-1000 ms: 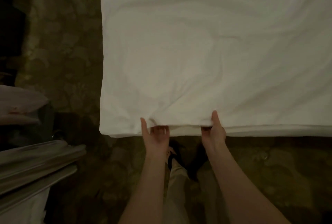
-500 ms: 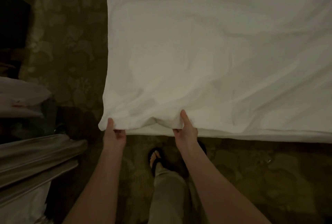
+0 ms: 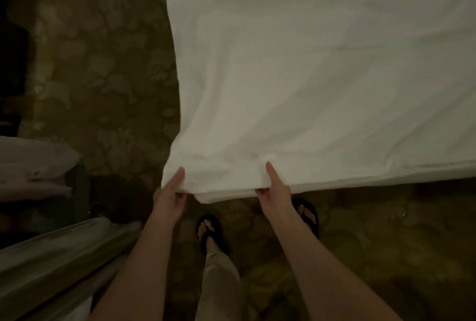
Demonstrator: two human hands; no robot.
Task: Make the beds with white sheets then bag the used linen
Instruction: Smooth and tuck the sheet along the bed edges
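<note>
A white sheet [image 3: 322,84] covers the bed and fills the upper right of the view, with soft wrinkles across it. My left hand [image 3: 171,196] grips the sheet's near left corner, thumb on top and fingers curled under the hem. My right hand [image 3: 274,192] pinches the near edge a little to the right, thumb lying on the fabric. The corner is lifted slightly off the mattress between the two hands. The mattress under the sheet is hidden.
Patterned dark carpet [image 3: 103,76] runs along the bed's left side and foot. Folded pale linen [image 3: 33,163] is stacked at the left edge, and a grey-white bundle [image 3: 59,256] lies at the lower left. My sandalled feet [image 3: 208,230] stand close to the bed's foot.
Both hands have shifted left along the near edge to the corner, still holding the sheet. I have stepped left, and the corner fabric is now pulled up and bunched.
</note>
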